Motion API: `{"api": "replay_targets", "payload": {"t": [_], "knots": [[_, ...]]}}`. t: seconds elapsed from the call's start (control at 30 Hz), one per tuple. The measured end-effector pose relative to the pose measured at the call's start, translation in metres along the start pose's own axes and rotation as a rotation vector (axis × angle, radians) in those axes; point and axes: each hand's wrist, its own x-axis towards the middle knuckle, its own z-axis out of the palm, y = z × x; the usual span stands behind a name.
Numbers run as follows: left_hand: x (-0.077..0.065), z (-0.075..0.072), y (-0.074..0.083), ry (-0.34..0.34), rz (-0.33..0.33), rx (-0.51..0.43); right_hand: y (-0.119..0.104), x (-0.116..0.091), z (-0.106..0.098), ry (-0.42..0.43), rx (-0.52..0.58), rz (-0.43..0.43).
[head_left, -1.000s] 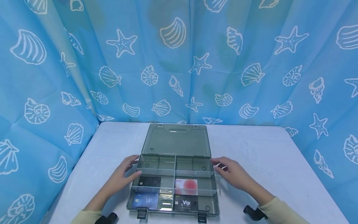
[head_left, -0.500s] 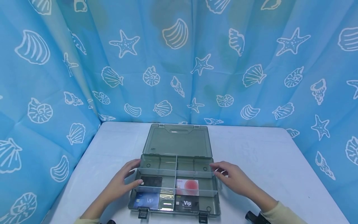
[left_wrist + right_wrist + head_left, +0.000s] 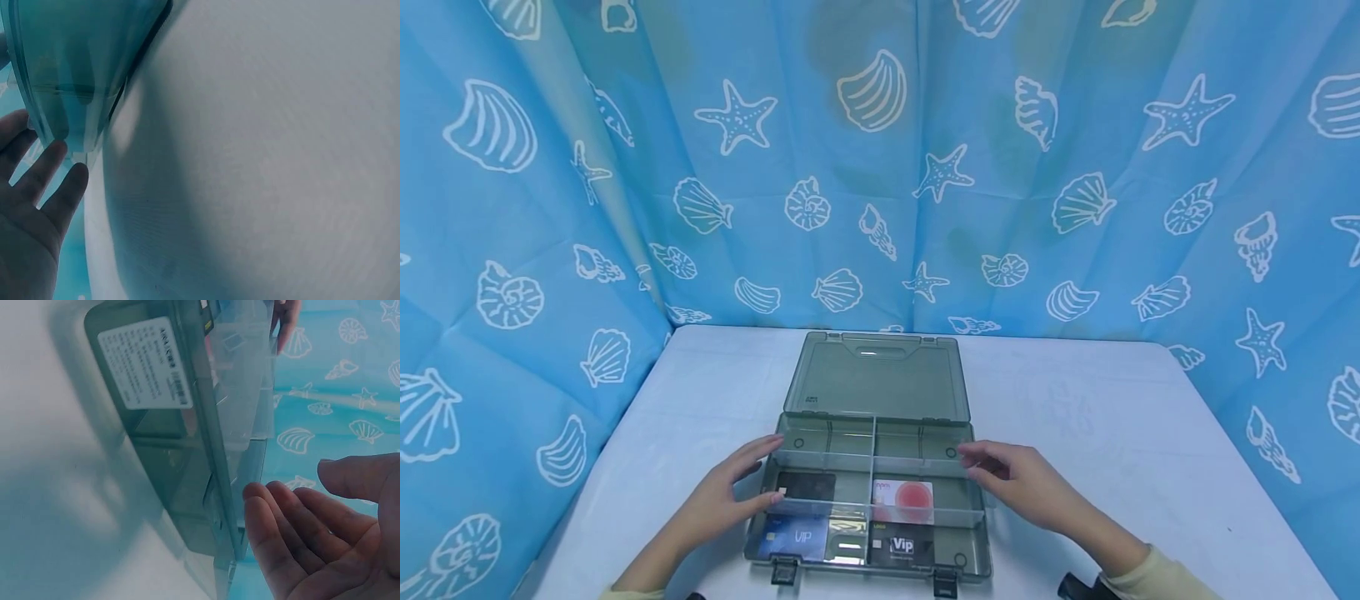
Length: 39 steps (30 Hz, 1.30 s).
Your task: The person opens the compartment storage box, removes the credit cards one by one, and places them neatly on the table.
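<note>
A translucent grey-green divided box [image 3: 961, 557] lies on the table with its lid [image 3: 880, 379] folded back. In its front left compartment is a blue VIP card [image 3: 792, 536], with a black card [image 3: 806, 486] behind it. A black Vip card [image 3: 901, 544] occupies the front right compartment, and a white card with a red circle [image 3: 902, 496] the one behind. My left hand [image 3: 722, 498], fingers spread and relaxed, is at the box's left side; whether it touches is unclear. By the right rim, my right hand [image 3: 1026, 483] has loosely bent fingers and holds nothing.
A white table [image 3: 1120, 433] extends around the box. Blue curtains [image 3: 880, 167] with shell and starfish prints stand behind and at the sides. Two black latches [image 3: 784, 571] hang from the box's front edge. A white label [image 3: 147, 362] is stuck on the box's right wall.
Both hands have moved slightly toward the front along the box's sides. The view has shifted a little. The box and cards keep their arrangement.
</note>
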Motion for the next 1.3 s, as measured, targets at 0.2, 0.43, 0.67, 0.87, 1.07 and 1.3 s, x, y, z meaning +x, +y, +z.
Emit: {"api": "replay_targets", "payload": {"t": [0.2,0.43,0.67,0.87,1.07,1.3], "knots": [[-0.001,-0.001,-0.003,-0.005,0.017,0.021,-0.002,0.001,0.003,-0.037,0.038,0.018],[-0.001,0.000,-0.003,-0.009,0.030,0.010,-0.003,0.003,0.008,-0.117,0.099,0.058],[-0.002,-0.002,-0.004,-0.025,0.039,-0.001,-0.007,0.007,0.011,-0.158,0.131,0.076],[-0.002,-0.002,-0.006,-0.041,0.049,-0.025,-0.013,0.010,0.012,-0.198,0.169,0.121],[-0.001,-0.004,-0.006,-0.048,0.033,-0.043,-0.019,0.015,0.015,-0.245,0.190,0.194],[-0.001,-0.005,-0.005,-0.067,0.003,-0.049,-0.020,0.023,0.024,-0.272,0.148,0.245]]}}
